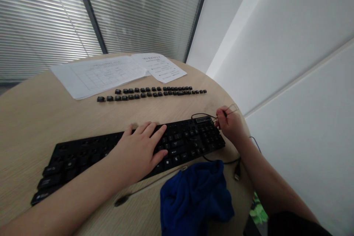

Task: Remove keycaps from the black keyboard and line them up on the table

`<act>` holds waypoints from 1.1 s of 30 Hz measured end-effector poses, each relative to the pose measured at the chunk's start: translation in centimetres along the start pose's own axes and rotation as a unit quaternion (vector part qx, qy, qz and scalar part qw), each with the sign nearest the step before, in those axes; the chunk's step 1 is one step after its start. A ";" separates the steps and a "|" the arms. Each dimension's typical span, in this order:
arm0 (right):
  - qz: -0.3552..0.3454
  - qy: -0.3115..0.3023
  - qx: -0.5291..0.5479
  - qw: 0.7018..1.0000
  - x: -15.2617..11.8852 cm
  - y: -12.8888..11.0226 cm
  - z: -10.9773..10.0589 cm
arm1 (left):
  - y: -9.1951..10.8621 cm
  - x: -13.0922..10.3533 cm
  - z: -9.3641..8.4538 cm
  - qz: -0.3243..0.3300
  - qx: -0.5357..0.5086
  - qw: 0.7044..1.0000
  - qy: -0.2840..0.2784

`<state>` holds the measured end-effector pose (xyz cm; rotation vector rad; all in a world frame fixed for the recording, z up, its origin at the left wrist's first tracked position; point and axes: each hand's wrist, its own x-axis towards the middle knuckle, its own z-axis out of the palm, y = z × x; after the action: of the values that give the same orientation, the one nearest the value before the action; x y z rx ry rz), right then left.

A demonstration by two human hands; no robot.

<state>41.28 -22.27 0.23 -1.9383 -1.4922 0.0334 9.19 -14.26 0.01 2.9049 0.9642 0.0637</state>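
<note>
A black keyboard (177, 143) lies slantwise on the table, with many keycaps off its upper rows. My left hand (141, 147) rests across its middle, fingers spread and lying flat over the keys. At the keyboard's far right corner, my right hand (229, 123) is closed around a wire keycap puller (232, 109). One wire loop sticks out beyond the fist, and thin wire ends point down toward the keys of the number pad (210, 134). Exactly what those ends touch is too small to tell. Loose black keycaps (149, 94) stand in two rows behind the keyboard.
Printed papers (110, 73) lie at the back of the round wooden table (33, 118). A blue cloth (193, 199) sits in front, beside a thin rod with a dark end (121, 200). The cable's USB plug (237, 173) lies near the right edge. White wall (298, 62) stands close on the right.
</note>
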 end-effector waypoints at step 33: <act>-0.022 0.038 0.039 0.998 0.1 2.0 1.0 | -0.2 0.0 0.5 0.011 -0.004 1.000 0.020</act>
<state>42.60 -21.89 -1.50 -1.8238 -1.4629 -0.0011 9.15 -14.15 -0.47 2.9174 0.9342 0.1269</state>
